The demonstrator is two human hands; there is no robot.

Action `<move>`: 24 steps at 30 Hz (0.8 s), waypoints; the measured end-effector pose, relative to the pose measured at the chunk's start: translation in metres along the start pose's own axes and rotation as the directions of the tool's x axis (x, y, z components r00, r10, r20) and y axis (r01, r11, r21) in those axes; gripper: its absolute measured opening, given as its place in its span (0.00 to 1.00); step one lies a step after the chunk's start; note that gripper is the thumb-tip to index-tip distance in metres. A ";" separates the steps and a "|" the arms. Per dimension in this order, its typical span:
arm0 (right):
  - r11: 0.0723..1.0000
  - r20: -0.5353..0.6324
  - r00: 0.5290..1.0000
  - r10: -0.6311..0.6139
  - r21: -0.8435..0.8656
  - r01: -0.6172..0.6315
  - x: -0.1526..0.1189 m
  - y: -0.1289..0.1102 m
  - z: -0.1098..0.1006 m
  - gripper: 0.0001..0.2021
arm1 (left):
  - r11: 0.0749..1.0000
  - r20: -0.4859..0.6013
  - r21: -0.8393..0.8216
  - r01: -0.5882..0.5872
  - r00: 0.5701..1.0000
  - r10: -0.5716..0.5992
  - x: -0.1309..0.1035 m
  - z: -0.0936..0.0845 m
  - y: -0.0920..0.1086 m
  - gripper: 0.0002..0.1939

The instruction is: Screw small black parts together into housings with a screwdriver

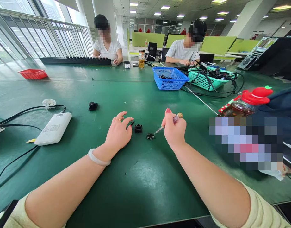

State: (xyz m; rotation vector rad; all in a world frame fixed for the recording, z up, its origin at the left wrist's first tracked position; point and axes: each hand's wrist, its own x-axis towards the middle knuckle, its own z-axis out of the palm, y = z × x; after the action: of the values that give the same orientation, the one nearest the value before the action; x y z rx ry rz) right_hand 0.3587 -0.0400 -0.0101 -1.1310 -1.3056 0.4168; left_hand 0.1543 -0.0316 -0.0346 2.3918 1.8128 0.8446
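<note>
My right hand [174,130] is closed round a slim screwdriver [177,117] with a translucent handle. Its metal shaft slants down to the left, and the tip meets or nearly meets a small black part [150,136] with light metal spots, lying on the green table [140,177]. My left hand [118,131] hovers low over the table. Between its thumb and index finger sits a thin black piece [130,124], whose kind I cannot make out. Just right of these fingertips lies a square black part [138,128] with a round opening.
Farther left lies another small black part [92,106]. A white power bank [54,129] with black cables is at the left. Blue [170,83] and green baskets [208,80], a red tray [33,74] and a red-lidded bottle [245,103] stand around. Two people sit across the table.
</note>
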 end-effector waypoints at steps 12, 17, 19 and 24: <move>0.989 0.193 0.981 -0.019 -0.141 0.047 -0.005 0.009 0.005 0.30 | 0.951 0.289 -0.185 -0.249 0.911 0.294 -0.001 0.001 0.003 0.31; 0.991 0.181 0.984 -0.008 -0.128 0.032 -0.006 0.008 0.007 0.29 | 0.938 0.295 -0.239 -0.252 0.901 0.318 0.000 0.003 0.006 0.26; 0.992 0.126 0.992 -0.011 -0.122 0.027 -0.006 0.007 0.006 0.29 | 0.958 0.274 -0.189 -0.215 0.925 0.262 -0.001 0.004 0.013 0.26; 0.988 0.079 0.996 -0.044 -0.146 0.055 -0.006 0.005 0.004 0.28 | 0.960 0.264 -0.108 -0.258 0.924 0.278 -0.004 0.013 0.026 0.21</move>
State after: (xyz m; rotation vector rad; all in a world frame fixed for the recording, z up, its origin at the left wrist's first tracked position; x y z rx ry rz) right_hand 0.3553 -0.0405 -0.0183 -1.2130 -1.4472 0.3330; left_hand 0.1824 -0.0401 -0.0385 2.5935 1.3544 0.5392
